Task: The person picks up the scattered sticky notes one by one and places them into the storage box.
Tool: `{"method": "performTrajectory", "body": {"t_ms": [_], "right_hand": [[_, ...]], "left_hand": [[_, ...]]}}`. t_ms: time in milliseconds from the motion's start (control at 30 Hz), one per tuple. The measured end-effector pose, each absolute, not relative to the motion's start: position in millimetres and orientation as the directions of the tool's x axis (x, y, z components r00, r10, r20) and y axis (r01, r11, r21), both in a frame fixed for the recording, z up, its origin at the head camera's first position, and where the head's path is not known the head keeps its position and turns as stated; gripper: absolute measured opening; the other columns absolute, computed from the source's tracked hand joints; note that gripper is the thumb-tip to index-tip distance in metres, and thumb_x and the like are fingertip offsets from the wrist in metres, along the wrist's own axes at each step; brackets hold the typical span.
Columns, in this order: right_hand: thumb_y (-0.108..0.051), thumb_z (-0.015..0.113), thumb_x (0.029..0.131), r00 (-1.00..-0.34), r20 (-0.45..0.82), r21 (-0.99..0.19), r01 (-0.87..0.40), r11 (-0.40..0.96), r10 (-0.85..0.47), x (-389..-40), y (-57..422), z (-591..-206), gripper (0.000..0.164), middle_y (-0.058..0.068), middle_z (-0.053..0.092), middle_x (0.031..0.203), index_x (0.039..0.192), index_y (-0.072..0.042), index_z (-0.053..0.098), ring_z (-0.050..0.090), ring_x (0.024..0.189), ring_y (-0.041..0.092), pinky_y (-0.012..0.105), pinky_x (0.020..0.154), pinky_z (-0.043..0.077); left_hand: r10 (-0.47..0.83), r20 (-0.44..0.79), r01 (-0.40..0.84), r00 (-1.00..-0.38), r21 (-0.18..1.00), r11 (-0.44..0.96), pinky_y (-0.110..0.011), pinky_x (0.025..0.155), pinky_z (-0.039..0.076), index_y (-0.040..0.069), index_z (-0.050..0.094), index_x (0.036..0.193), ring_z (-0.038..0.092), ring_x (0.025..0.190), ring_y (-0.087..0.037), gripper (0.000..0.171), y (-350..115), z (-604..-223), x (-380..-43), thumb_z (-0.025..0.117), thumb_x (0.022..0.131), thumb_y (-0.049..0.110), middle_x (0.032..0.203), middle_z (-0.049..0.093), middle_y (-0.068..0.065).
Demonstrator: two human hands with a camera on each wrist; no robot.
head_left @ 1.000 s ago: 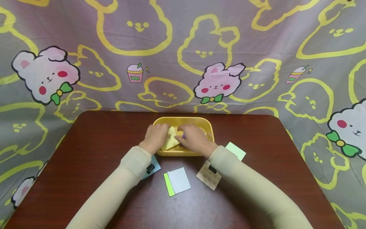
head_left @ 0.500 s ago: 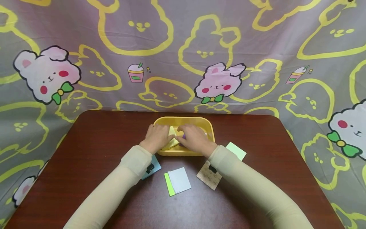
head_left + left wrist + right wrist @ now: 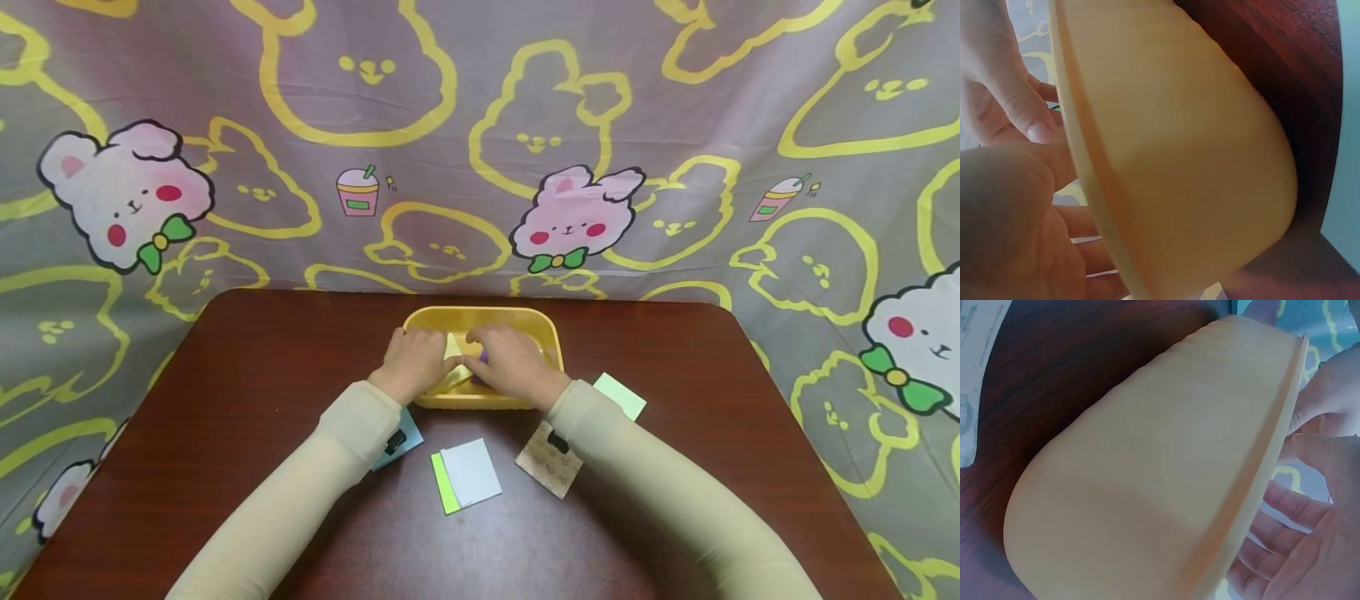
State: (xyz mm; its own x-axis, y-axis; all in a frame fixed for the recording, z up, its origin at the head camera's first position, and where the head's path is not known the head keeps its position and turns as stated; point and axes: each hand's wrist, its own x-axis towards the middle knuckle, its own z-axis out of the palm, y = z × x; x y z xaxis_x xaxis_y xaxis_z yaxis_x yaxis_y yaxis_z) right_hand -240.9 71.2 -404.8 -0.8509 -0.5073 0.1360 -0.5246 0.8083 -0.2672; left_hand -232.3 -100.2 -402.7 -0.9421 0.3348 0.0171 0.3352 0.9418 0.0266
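A yellow plastic basket [image 3: 480,402] stands at the back middle of the table. Both hands reach over its near rim. My left hand [image 3: 411,362] is over the left half, its thumb extended across a pale yellow paper pad [image 3: 452,382]. On the other side my right hand [image 3: 516,364] bends over a small purple thing [image 3: 483,356], mostly covered. The two thumbs come together above the middle of the basket. In the wrist views the fingers look loose and spread, and their tips are hidden behind the basket wall [image 3: 1185,144].
In front of the basket lie a light blue pad [image 3: 411,439], a grey-white pad [image 3: 474,472] over a lime green strip [image 3: 446,487], and a brown patterned pad [image 3: 550,468]. A pale green pad [image 3: 624,395] lies right of it. A patterned curtain [image 3: 450,100] hangs behind the table.
My left thumb has come out over the pale yellow pad towards the right thumb. The right hand has stayed nearly in place, and the pads on the table have not moved.
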Motion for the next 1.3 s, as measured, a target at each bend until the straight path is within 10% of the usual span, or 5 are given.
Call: {"method": "performTrajectory", "body": {"t_ms": [1300], "right_hand": [[-0.048, 0.055, 0.088, -0.849, 0.163, -0.291, -0.528, 0.798, -0.502, -234.5, 76.8, -401.2, 0.047, 0.006, 0.067, 0.108, 0.113, -0.009, 0.065, 0.059, 0.094, 0.015, 0.034, 0.078, 0.05]], "left_hand": [[0.338, 0.126, 0.348, -0.932, 0.067, 0.935, -0.047, 0.079, 0.043, 0.007, 0.061, 0.116, 0.061, 0.092, -0.031, 0.049, -102.5, -395.2, -212.6, 0.054, 0.089, 0.048, 0.098, 0.067, -0.012]]}}
